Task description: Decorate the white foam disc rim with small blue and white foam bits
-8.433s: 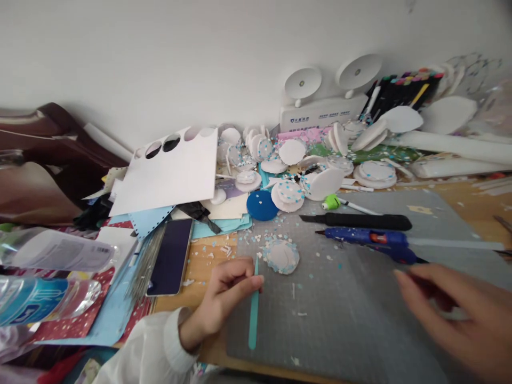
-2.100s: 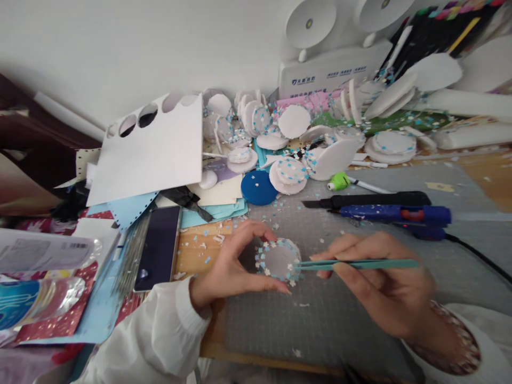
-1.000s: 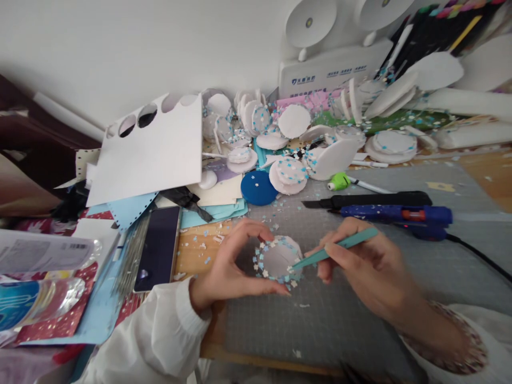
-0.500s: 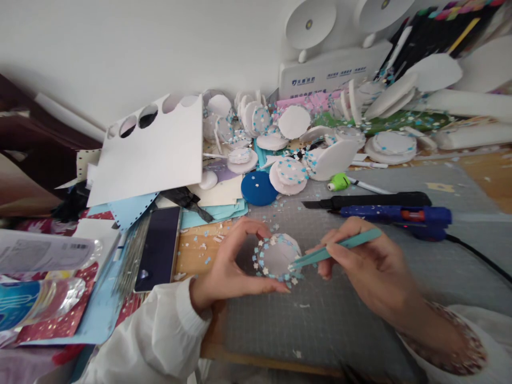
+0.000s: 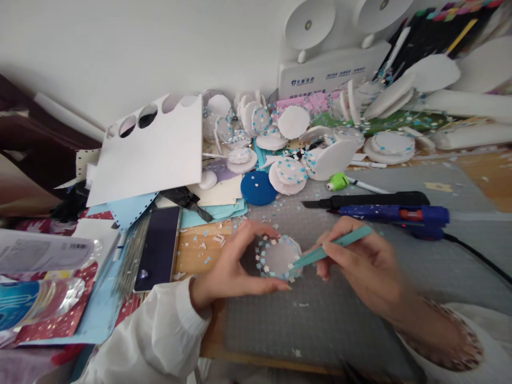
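A small white foam disc (image 5: 279,256), ringed with tiny blue and white stars, lies on the grey cutting mat (image 5: 340,314). My left hand (image 5: 232,266) curves round its left side, thumb and forefinger at the rim, steadying it. My right hand (image 5: 364,266) pinches teal tweezers (image 5: 332,247), whose tips touch the disc's lower right edge.
A blue glue gun (image 5: 400,216) and a black craft knife (image 5: 368,200) lie just beyond my right hand. A dark phone (image 5: 158,248) rests to the left. Several white foam discs (image 5: 288,176), a blue round lid (image 5: 259,188) and a white cut board (image 5: 152,154) crowd the back.
Earlier my left hand held the tweezers; my right hand took them and brought the tips to the disc's edge. In the last second the disc shifted slightly right.
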Motion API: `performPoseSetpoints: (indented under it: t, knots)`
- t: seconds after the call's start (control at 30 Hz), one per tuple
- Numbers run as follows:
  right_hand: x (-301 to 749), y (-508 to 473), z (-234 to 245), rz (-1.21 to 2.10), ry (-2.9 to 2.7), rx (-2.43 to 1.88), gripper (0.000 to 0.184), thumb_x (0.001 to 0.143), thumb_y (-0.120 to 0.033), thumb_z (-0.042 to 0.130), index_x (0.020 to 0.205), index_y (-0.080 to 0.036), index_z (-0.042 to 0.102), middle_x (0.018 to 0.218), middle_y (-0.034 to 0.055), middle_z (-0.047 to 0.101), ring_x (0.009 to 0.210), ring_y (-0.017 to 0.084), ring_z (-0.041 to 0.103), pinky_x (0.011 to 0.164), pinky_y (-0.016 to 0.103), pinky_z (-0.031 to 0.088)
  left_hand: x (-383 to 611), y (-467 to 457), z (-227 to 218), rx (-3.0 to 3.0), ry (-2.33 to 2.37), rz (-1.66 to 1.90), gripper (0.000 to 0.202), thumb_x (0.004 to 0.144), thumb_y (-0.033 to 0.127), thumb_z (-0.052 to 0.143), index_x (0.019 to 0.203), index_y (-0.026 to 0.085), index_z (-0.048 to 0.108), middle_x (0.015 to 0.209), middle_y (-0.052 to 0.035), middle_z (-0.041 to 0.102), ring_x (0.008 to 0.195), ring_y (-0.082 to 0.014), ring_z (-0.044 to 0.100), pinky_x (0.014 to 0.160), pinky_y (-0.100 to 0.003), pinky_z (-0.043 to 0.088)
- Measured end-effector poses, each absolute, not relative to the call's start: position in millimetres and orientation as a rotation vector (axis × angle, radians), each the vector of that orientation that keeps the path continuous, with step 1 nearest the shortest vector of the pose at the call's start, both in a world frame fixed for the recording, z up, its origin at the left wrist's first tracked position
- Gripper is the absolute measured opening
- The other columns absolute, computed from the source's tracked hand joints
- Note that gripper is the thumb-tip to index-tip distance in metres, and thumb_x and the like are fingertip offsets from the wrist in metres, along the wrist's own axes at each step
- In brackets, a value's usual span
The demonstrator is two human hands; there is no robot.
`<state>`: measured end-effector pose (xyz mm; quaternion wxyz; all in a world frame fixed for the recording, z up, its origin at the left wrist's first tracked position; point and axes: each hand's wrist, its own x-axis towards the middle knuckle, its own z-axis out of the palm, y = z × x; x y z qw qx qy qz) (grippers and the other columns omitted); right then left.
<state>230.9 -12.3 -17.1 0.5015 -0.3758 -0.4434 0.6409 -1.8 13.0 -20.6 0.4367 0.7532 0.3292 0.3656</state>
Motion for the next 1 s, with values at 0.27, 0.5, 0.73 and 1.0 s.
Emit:
performPoseSetpoints:
  t: [0.27,0.5,0.73,1.0]
  knots:
    - [230,-11,-18,1.503,-1.074,-0.913,0.002,0.088,-0.024,0.062,0.087,-0.026,0.06,0.068,-0.0022,0.069,0.057,0.014,0.064,0.051,0.026,0.055,0,15,-16,1.946,0.857,0.902,0.059,0.065,0.041,0.083,0.113,0.021,0.057,0.106,-0.0093,0.062,0.097,-0.0257,0.058,0.086,-0.038,0.046]
    - [229,-11,-21,1.412,-1.14,-0.959,0.005,0.089,-0.022,0.06,0.09,-0.026,0.06,0.069,-0.0024,0.066,0.06,0.012,0.063,0.055,0.024,0.055,0,14,-14,1.972,0.855,0.903,0.059,0.064,0.04,0.084,0.114,0.021,0.057,0.103,-0.0082,0.062,0.093,-0.0237,0.058,0.083,-0.036,0.046]
    - [225,-12,-9,1.316,-1.266,-0.974,0.002,0.086,-0.02,0.063,0.085,-0.022,0.063,0.065,-0.0012,0.065,0.056,0.012,0.064,0.052,0.022,0.056,3,17,-8,2.051,0.853,0.802,0.067,0.061,0.047,0.084,0.118,0.021,0.061,0.092,-0.0067,0.062,0.085,-0.0231,0.058,0.078,-0.036,0.047]
    - [224,-15,-7,1.041,-1.529,-0.921,0.015,0.085,-0.01,0.06,0.091,-0.023,0.063,0.082,0.0013,0.069,0.068,0.013,0.068,0.062,0.023,0.058,4,18,-8,2.074,0.807,0.812,0.061,0.059,0.045,0.085,0.111,0.021,0.064,0.103,-0.0096,0.061,0.101,-0.0268,0.055,0.089,-0.04,0.046]
